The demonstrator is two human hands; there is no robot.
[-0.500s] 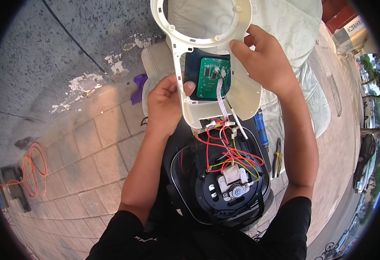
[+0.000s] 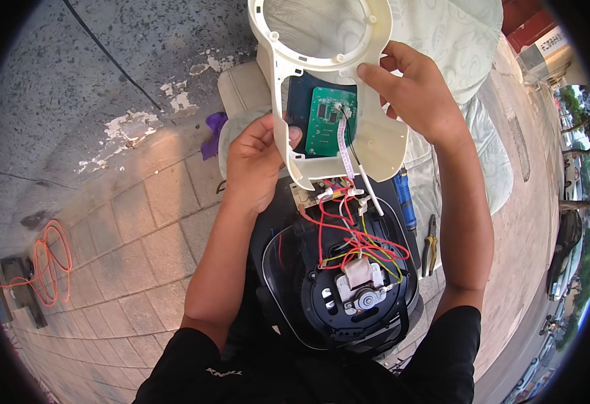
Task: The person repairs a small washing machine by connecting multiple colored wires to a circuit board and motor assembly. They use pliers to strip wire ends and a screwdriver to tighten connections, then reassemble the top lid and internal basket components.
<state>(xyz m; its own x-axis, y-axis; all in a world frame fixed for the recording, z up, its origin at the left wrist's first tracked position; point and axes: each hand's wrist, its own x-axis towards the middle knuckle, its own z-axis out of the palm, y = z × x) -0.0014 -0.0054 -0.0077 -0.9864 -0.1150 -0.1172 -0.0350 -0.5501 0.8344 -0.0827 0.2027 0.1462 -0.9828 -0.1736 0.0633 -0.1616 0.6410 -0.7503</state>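
A cream plastic cover with a large round opening is held up in front of me. My right hand grips its right edge below the ring, thumb on the near side. Inside its lower opening sits a dark panel carrying a green circuit board. My left hand is closed at the cover's left side, its thumb pressed on the dark panel; its other fingers are partly hidden. A white ribbon cable runs from the board down to a black appliance body with red and yellow wires and an exposed motor.
A blue-handled tool and yellow-and-black pliers lie right of the appliance. Pale padded fabric spreads behind. A purple cloth and a coiled orange cord are at left, near a peeling wall.
The cover has tilted and shifted slightly right at its left side, its lower edge rising. The dark panel and board stay nearly in place. Both hands keep their hold.
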